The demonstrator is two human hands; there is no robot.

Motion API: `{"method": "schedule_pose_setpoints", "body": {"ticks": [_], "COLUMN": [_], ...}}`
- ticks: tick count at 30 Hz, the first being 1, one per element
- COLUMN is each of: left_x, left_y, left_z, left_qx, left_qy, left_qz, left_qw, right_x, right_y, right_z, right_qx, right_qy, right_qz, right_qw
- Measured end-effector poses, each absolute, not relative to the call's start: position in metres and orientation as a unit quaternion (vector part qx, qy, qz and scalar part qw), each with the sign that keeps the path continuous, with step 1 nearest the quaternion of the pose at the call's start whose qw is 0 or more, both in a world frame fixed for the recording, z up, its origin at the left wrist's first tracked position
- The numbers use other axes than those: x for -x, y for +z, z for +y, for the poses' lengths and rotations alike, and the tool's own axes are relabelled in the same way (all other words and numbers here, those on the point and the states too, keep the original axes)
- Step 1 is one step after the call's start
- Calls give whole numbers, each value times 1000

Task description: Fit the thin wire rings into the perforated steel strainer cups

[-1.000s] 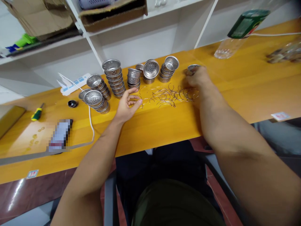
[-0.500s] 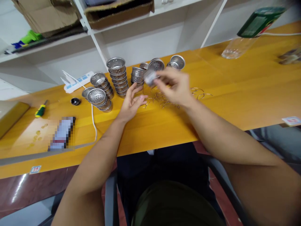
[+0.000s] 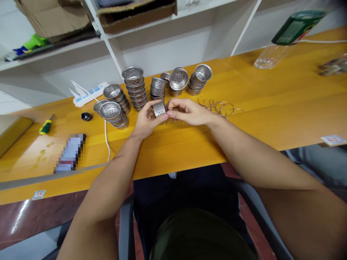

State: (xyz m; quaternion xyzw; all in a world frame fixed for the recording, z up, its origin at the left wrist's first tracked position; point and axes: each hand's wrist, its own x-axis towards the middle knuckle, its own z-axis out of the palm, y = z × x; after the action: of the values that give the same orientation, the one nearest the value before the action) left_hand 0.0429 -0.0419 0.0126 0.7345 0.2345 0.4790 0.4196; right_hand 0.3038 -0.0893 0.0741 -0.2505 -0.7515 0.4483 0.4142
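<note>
A small perforated metal strainer cup [image 3: 159, 109] is tipped on its side above the table. My left hand [image 3: 146, 121] is closed on it, thumb along the lower side and fingers behind. At the cup's right edge, my right hand [image 3: 184, 111] pinches with thumb and fingertips against the rim. Thin wire rings [image 3: 223, 108] lie loose to the right, partly hidden behind my right hand. Just beyond my hands stand stacks of similar cups, among them a short stack [image 3: 157, 86], a wide tilted cup [image 3: 179, 78] and a tall stack [image 3: 134, 85].
More cups [image 3: 111, 112] stand at left beside a white power strip [image 3: 90, 94] and its cable. A small dark round cap [image 3: 86, 116], a screwdriver [image 3: 46, 126] and a phone [image 3: 71, 153] lie further left. A plastic bottle [image 3: 287, 38] stands at the far right.
My right hand has come down and toward me, bringing the cup to my left hand. My left fingers have closed on it.
</note>
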Motion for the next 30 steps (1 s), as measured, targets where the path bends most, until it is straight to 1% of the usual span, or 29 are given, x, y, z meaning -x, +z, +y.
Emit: {"method": "schedule_pose_setpoints", "body": {"ticks": [6,9,12,14,15,17,19,20,21,23,25,28,30], "left_x": [-46,-49,-49,-44,-40,-30,-22,-20,-21,-29,-41,-55,-57], "left_y": [13,10,11,19,25,42,57,62,64,59,45,24,14], "left_z": [-49,-48,-48,-49,-50,-56,-64,-67,-70,-72,-68,-58,-53], "left_qx": [-740,-739,-711,-681,-664,-622,-585,-590,-588,-579,-577,-617,-647], "left_qy": [473,483,507,512,514,526,544,521,496,471,494,519,526], "left_qz": [204,206,241,262,267,267,233,231,241,262,264,271,270], "left_qw": [433,422,424,453,474,514,554,572,591,612,594,526,481], "right_x": [-292,-286,-295,-311,-320,-336,-347,-349,-350,-348,-346,-344,-341], "right_y": [69,70,78,82,83,79,71,67,64,61,62,67,69], "right_z": [-88,-90,-88,-84,-81,-75,-71,-70,-69,-71,-74,-80,-84], "right_qx": [278,298,305,326,347,396,438,456,470,485,481,457,425], "right_qy": [443,459,495,472,438,346,253,221,200,185,184,189,227], "right_qz": [-712,-657,-582,-572,-586,-648,-716,-741,-755,-764,-765,-774,-786], "right_qw": [468,518,569,587,586,552,480,442,411,383,387,396,388]}}
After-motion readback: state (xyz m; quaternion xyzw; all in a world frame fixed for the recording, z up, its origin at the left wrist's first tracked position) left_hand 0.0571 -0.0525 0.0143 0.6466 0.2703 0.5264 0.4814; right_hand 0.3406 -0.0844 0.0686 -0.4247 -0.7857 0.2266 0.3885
